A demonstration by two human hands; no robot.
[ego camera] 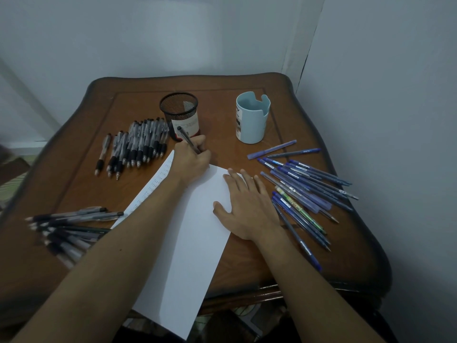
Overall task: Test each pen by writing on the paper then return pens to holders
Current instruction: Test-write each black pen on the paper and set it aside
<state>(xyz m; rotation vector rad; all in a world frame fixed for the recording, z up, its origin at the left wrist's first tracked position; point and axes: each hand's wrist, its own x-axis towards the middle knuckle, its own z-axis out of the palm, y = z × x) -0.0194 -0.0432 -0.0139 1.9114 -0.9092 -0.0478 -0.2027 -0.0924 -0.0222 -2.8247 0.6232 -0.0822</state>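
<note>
Gripping black pen (188,141), left hand (191,162) fingers curled, tip seemingly on paper (190,248), right hand (247,209) splayed flat

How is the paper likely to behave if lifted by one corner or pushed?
The paper is one thin sheet, so likely floppy if lifted. Its near end overhangs the table, and the right hand presses it flat, suggesting it slides easily.

Paper (195,231) on table (74,174), mesh holder (179,112) and cup (252,125) behind it, pens (138,144) either side
</note>
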